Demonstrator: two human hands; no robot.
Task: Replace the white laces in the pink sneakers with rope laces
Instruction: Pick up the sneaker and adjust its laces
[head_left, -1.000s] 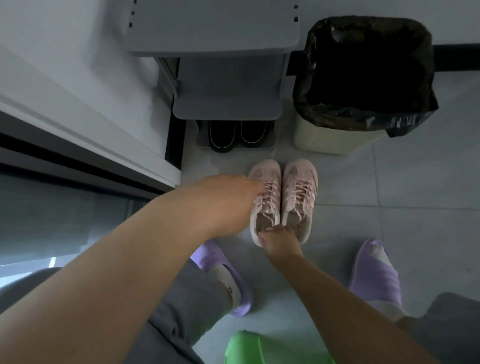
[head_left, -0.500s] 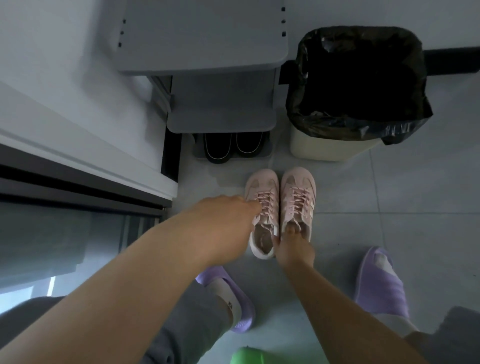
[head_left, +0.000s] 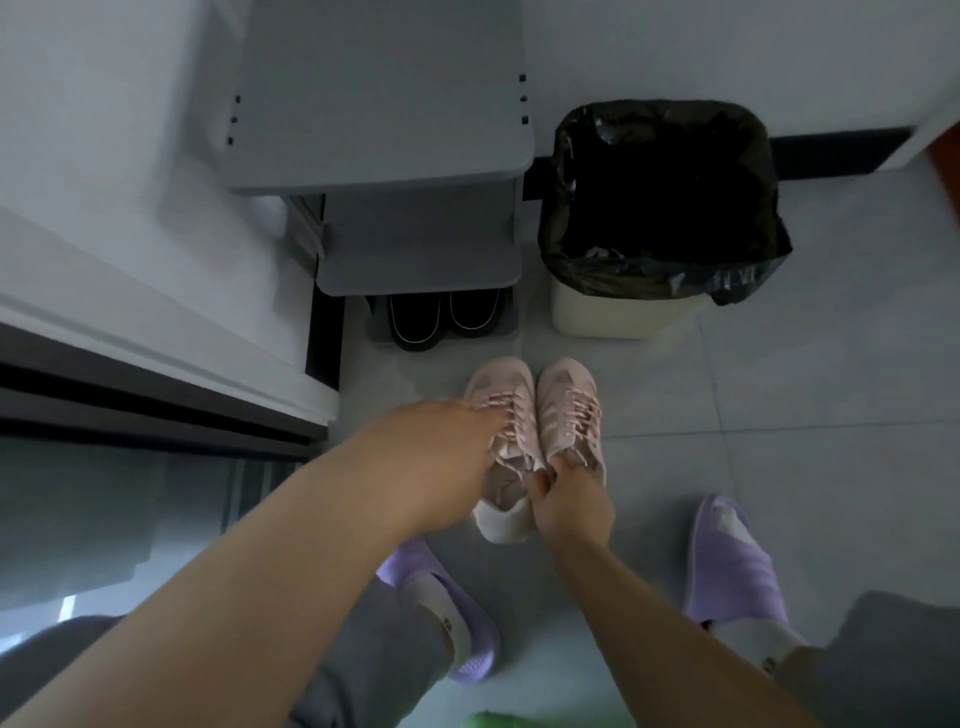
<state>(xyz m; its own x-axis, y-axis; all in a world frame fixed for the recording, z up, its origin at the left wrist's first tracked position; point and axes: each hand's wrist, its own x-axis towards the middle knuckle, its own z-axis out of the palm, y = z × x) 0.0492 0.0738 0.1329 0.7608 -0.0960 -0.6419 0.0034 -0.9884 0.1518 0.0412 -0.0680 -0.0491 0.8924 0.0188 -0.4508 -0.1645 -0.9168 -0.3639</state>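
Left hand (head_left: 441, 457) fingertips out of sight

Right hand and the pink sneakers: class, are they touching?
Touching. The head view shows the right hand gripping the pink sneakers at their heel openings.

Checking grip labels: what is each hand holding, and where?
Right hand pinches the pink lace-up sneakers where their heel collars meet. Left hand touches the left sneaker; hold unclear.

Two pink sneakers (head_left: 567, 397); two purple slippers (head_left: 730, 569); two black shoes (head_left: 415, 322); one bin (head_left: 623, 318).
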